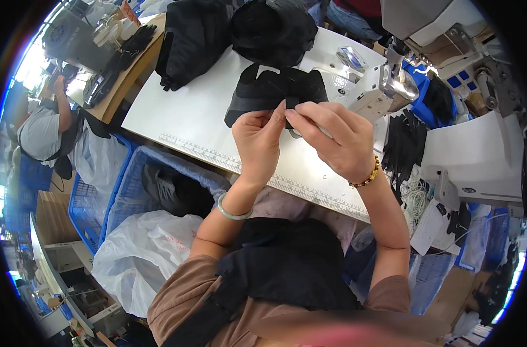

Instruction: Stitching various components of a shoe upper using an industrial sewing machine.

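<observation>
A black fabric piece with bands and folds lies on the white tabletop in front of me. At its near edge my left hand pinches the cloth between thumb and fingers. My right hand is closed beside it, its thumb and forefinger gripping a small black tab on the same piece. Both sets of fingertips nearly meet there, hiding part of the tab. To the right of the piece stands the sewing machine head.
Two black fabric bundles, one left and one right, sit at the table's far side. Black straps hang right of the machine. A lined blue crate and a white plastic bag are at my left. Another person sits far left.
</observation>
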A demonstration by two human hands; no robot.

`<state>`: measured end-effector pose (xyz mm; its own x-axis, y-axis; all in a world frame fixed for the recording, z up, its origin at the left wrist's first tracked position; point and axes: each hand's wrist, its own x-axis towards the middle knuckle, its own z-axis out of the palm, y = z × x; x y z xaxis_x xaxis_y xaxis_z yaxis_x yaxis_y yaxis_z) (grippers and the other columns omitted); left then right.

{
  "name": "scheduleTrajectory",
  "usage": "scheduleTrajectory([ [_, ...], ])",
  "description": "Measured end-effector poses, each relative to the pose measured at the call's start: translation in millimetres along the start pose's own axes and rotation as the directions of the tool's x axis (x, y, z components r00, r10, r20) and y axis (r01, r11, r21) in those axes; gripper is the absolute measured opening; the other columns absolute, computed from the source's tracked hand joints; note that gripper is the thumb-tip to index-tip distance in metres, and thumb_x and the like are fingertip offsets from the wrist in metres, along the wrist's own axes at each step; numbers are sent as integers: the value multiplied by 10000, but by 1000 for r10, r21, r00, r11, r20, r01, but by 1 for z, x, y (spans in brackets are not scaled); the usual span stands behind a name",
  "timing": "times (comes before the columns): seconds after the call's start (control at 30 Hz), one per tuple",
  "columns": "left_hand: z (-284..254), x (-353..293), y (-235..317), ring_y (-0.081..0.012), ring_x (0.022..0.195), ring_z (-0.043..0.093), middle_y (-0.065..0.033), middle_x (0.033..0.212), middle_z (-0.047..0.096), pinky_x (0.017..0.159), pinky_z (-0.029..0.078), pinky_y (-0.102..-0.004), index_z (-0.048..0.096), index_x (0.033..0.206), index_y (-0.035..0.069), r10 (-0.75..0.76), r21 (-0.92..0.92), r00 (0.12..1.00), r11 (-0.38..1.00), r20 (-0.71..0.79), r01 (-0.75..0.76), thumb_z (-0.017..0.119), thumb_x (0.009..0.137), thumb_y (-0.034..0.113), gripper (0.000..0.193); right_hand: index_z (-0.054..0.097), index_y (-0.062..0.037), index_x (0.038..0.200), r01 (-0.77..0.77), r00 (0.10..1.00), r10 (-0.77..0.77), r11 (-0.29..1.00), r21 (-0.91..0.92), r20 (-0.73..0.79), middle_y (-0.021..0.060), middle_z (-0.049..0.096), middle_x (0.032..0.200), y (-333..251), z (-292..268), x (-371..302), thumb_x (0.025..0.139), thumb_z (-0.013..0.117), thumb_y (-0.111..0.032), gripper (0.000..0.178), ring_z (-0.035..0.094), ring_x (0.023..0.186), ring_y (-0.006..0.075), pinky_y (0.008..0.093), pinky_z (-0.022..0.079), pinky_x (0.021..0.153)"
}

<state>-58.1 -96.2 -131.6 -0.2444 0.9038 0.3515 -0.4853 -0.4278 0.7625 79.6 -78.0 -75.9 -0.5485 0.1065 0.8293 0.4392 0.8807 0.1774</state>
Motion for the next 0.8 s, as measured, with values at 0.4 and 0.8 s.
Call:
scheduleTrajectory([
  [0.4, -1, -8, -6, -37, 597, 505, -35, 674, 613, 517, 382, -171, 636, 795, -82, 10, 221, 1000, 975, -7, -9, 580, 871, 48, 160, 624, -58, 945, -566, 750, 659, 679, 468, -48, 13, 593, 916, -18, -4, 13, 728, 672, -84, 224, 558, 727, 133, 235, 466, 560],
  [0.8, -126, 23, 30, -78, 824, 604, -57, 957, 634, 659, 488, -180, 549, 1125, -15, -328, -69, 930, 945, -165, 321, 582, 875, 121, 286, 612, 4, 891, -103, 876, -118, 902, 420, 468, 73, 577, 927, -75, 56, -29, 679, 574, -48, 221, 554, 863, 233, 331, 455, 739],
])
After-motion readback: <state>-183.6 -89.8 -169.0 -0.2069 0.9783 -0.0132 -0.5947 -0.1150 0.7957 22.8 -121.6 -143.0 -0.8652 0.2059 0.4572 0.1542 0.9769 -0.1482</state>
